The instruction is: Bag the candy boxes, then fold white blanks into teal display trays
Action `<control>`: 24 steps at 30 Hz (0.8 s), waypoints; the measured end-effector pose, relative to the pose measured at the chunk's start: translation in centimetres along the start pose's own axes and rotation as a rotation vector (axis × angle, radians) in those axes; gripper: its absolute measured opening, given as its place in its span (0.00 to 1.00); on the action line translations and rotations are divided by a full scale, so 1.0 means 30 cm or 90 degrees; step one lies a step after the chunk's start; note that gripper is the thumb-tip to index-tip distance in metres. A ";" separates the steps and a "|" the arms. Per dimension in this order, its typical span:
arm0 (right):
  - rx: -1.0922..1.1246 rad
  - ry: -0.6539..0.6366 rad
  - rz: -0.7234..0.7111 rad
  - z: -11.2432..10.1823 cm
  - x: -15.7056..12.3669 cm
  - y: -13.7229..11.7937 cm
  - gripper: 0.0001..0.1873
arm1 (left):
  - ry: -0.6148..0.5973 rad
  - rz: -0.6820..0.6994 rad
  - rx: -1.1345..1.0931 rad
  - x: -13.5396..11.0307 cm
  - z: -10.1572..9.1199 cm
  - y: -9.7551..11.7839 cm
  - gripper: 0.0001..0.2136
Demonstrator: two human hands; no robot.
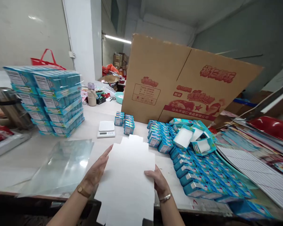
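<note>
A flat white die-cut card blank lies over the near edge of the table, its plain side up. My left hand rests along its left edge with fingers stretched out. My right hand grips its right edge, fingers under the card. Just behind the card stands a small white digital scale. To the right lie several small blue boxes in rows, and some open blue trays with white insides.
A tall stack of shrink-wrapped blue packs stands at the left. Clear plastic sheets lie in front of it. A large brown carton stands tilted behind the boxes. Printed flat sheets pile at the right.
</note>
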State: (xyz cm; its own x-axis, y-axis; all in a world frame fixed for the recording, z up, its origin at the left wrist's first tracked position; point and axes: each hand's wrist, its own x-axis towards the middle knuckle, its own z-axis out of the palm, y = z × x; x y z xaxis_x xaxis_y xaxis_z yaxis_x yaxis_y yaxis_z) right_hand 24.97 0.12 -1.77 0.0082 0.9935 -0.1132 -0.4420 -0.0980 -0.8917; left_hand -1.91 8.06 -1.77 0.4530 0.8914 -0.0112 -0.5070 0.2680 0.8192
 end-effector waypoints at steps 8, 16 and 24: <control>0.248 0.100 -0.058 0.023 0.006 0.016 0.23 | -0.104 -0.104 -0.302 -0.055 0.115 0.001 0.26; 0.475 0.079 0.041 0.109 0.002 0.083 0.14 | -0.075 0.028 -0.396 -0.014 0.169 0.012 0.23; 0.442 0.097 0.057 0.126 -0.011 0.083 0.15 | -0.038 0.026 -0.401 0.003 0.126 -0.042 0.11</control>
State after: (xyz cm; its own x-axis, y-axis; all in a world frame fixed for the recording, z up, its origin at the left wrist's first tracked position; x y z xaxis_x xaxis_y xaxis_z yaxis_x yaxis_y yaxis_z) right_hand 20.47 -0.24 -2.28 0.0484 0.9595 -0.2776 -0.9150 -0.0688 -0.3975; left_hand 1.54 6.41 -0.62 0.4544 0.8888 0.0595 -0.8512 0.4136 0.3232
